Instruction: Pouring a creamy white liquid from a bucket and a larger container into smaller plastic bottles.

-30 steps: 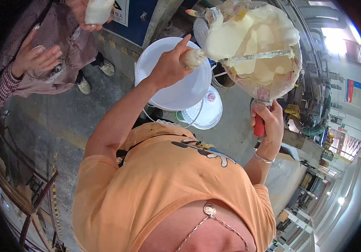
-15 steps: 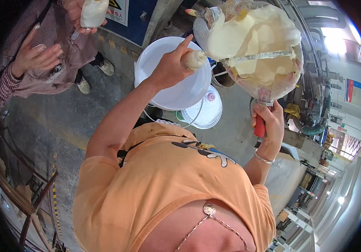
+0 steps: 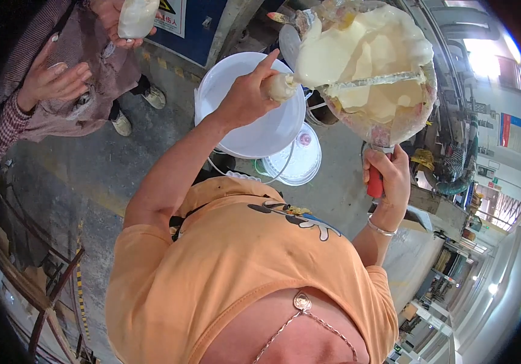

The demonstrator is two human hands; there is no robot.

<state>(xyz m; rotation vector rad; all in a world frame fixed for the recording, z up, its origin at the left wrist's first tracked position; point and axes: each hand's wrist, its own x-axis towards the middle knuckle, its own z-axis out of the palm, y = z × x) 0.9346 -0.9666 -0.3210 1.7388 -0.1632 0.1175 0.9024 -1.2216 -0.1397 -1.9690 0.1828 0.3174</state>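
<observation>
My right hand is wrapped round the red handle of a pan, its outer wall crusted pale. Thick cream-coloured liquid fills the pan and coats its left rim. Across the pan's mouth lies a bar caked in the same stuff. My left hand grips a pale, stubby cylinder, its ragged end close to the pan's left rim; the index finger points out past it. Below this hand is a large white bucket with a wire handle.
At upper left, a co-worker in an apron holds a white rounded object in one hand; the other hand is spread. A white lidded tub stands on the floor. Machinery lines the right side; a blue cabinet is behind.
The pan has shifted very slightly to the left. The co-worker's white object has moved a little to the right and up. My left hand keeps its place.
</observation>
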